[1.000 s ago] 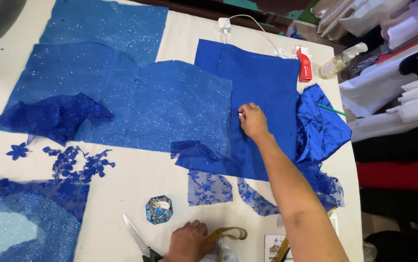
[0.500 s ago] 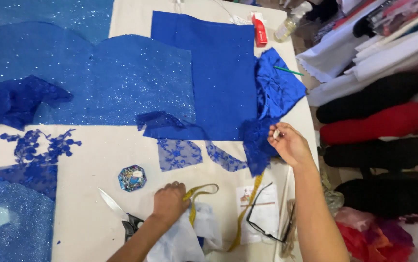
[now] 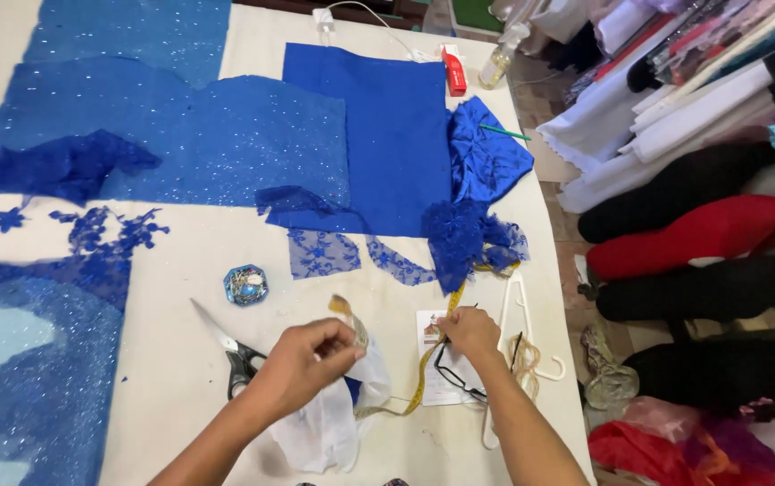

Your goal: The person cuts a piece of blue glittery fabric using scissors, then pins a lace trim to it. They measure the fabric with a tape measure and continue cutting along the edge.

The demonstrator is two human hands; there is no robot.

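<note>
My left hand is closed on a yellow measuring tape above a crumpled white cloth near the table's front edge. My right hand pinches the same tape further along, over a small printed card and a pair of black glasses. The tape runs up under a bunch of blue lace. Scissors lie just left of my left hand.
Blue glitter fabric and a plain blue piece cover the white table. A small faceted tin, lace scraps, a white hanger, a red tube and a spray bottle lie about. Fabric rolls are stacked at the right.
My right hand has come down from the blue fabric to the measuring tape near the card. My left hand has lifted the tape over the white cloth. The view has tilted nearer.
</note>
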